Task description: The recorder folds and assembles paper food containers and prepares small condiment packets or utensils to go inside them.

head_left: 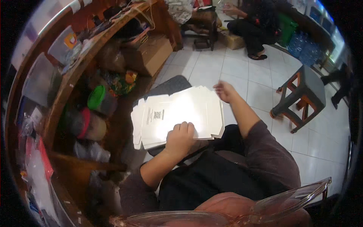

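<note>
1. The stack of white cut-out card sheets (185, 109) is lying across the dark grey stool (172, 84), overhanging its near edge, its long axis running left to right and rising slightly rightward.
2. The left hand (181, 137) is resting on the stack's near side, fingers bent (whether gripping, I cannot tell).
3. The right hand (224, 91) is hovering by the far right corner, loosely half-curled, visibly holding nothing.

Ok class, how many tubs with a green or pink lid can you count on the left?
2: the green-lidded tub, and the pink-lidded tub just below it in the picture. Others may be hidden in the dark areas around them.
</note>
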Available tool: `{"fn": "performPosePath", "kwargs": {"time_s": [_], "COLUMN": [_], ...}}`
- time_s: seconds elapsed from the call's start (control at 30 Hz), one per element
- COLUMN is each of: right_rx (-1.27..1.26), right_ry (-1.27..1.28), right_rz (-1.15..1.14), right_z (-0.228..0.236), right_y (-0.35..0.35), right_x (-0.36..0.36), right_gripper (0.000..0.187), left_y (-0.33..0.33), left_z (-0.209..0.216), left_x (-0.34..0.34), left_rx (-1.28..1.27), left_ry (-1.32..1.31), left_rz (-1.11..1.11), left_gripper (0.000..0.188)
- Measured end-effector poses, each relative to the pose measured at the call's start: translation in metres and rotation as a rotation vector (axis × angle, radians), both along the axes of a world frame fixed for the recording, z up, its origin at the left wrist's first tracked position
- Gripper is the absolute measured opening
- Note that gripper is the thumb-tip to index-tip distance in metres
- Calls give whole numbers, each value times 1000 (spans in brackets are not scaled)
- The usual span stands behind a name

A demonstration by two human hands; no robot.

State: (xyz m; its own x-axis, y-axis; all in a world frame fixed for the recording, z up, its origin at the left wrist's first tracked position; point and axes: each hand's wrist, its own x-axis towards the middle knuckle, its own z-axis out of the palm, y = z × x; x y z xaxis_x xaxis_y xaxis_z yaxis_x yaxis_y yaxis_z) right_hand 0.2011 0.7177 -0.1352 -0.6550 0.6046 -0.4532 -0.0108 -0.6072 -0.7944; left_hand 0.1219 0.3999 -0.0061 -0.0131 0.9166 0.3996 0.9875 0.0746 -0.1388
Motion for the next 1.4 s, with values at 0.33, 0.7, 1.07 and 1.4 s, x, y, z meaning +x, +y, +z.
{"fn": "performPosePath", "kwargs": {"time_s": [0.33, 0.7, 1.07, 1.4], "right_rx": [-36, 95, 563, 700], "right_ry": [87, 147, 401, 466], "right_rz": [140, 199, 212, 343], "right_z": [94, 121, 161, 122], "right_y": [-132, -128, -105, -128], "right_x": [45, 34, 26, 23], "right_gripper": [54, 53, 59, 64], "left_y": [-74, -84, -88, -93], "left_z": [4, -26, 15, 3], "left_x": [-173, -127, -148, -116], "left_rx": [166, 327, 735, 819], "left_ry": [-623, -1485, -1530, -1483], "left_rz": [639, 590, -168, -189], "left_gripper": [49, 28, 69, 90]}}
